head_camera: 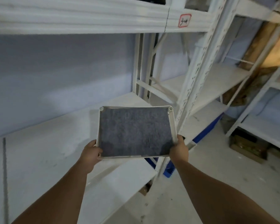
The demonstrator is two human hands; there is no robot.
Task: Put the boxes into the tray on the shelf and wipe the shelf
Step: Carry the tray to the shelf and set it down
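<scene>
grey-lined white tray [134,131], left hand [91,152] and right hand [179,147] pinching its near corners

The tray [172,125] in the middle of the frame has a smooth white plastic rim, a bit smudged. Its floor is covered by a grey mat [134,131] that looks soft and fuzzy, like felt cloth. The shelf [39,151] at the lower left looks like white painted metal, dull with dark scuffs, the post [199,75] at the upper right is the same white metal with little holes, the label [184,20] at the top looks like paper, and the blue bin [205,131] right of the middle looks like smooth hard plastic.
</scene>
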